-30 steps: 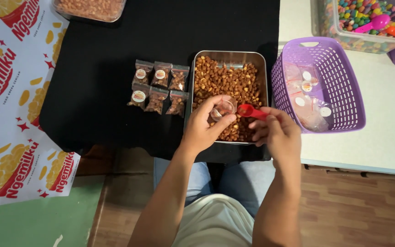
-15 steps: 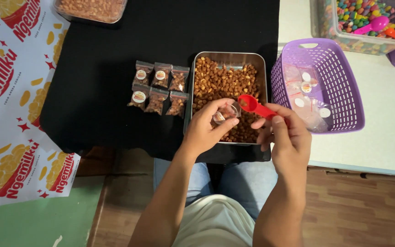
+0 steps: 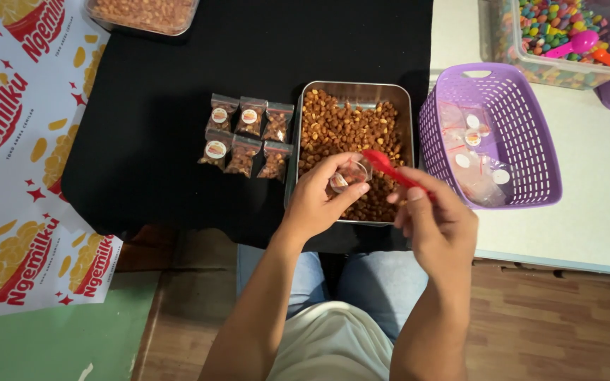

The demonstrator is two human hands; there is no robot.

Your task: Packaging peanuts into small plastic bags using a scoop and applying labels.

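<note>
My left hand (image 3: 323, 197) holds a small clear plastic bag (image 3: 347, 175) open over a metal tray (image 3: 351, 89) full of brown coated nuts. My right hand (image 3: 432, 215) grips a red plastic spoon (image 3: 390, 168), and the spoon's bowl sits right at the bag's mouth. Several filled and sealed little bags (image 3: 248, 134) with round stickers lie in two rows on the black cloth, just left of the tray.
A purple basket (image 3: 531, 134) with empty clear bags stands right of the tray on a white table. A clear box of coloured candies (image 3: 552, 39) with pink and orange spoons is at the back right. Another tray of nuts (image 3: 142, 13) sits at the back. A printed red-and-yellow sheet (image 3: 15, 162) lies left.
The red spoon has risen from the nuts and swung left to the mouth of the bag. My left hand has stayed over the tray.
</note>
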